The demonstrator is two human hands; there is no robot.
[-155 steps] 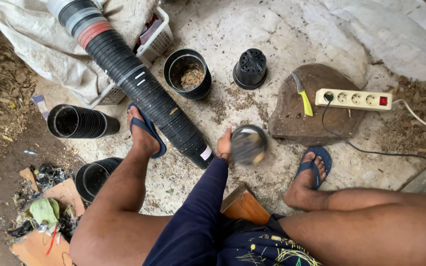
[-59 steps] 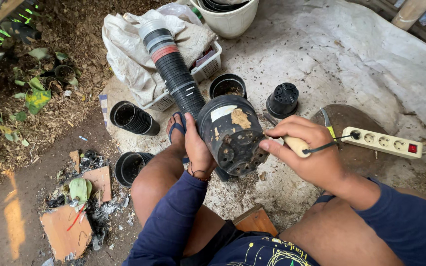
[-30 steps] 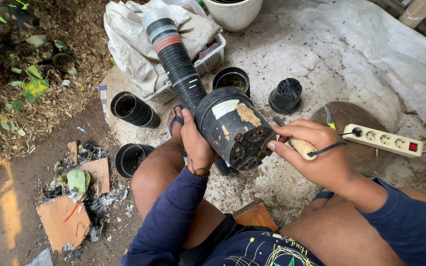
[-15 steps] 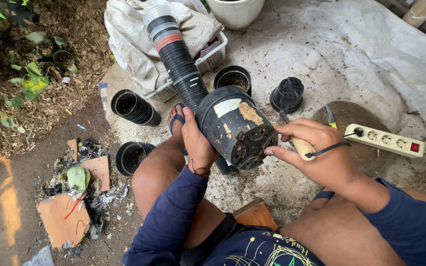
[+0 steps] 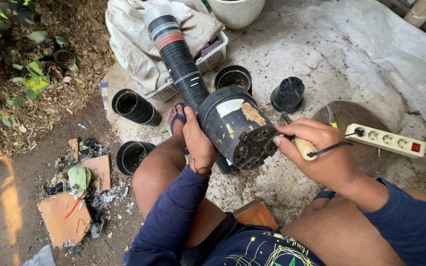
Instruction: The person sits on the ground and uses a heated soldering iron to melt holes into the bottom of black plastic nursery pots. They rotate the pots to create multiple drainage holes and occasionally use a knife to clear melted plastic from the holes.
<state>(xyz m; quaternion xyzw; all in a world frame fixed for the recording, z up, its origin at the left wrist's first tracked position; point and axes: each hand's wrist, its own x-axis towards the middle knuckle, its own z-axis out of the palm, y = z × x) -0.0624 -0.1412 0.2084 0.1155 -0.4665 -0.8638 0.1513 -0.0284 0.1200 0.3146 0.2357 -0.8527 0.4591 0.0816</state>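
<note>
Little moved since half a second ago: black plastic pot [image 5: 237, 127] tipped slightly, base still toward right hand.
Long stack of nested pots [image 5: 178, 56] beyond left hand [image 5: 199, 143], which is closed round pot's side; right hand [image 5: 316, 152] gripped on corded wooden-handled tool [image 5: 302, 146], tip at pot's base; power strip [image 5: 388, 140] right of it.

A: Black plastic pot [image 5: 235, 125]?
B: Held off the ground, tipped on its side, base turned toward the camera. Drain holes in base. Torn pale label patches on the wall.
A: Tool?
B: Soldering iron [image 5: 299, 143], pale wooden handle, black cord trailing; its tip lies at the pot's base rim.
</note>
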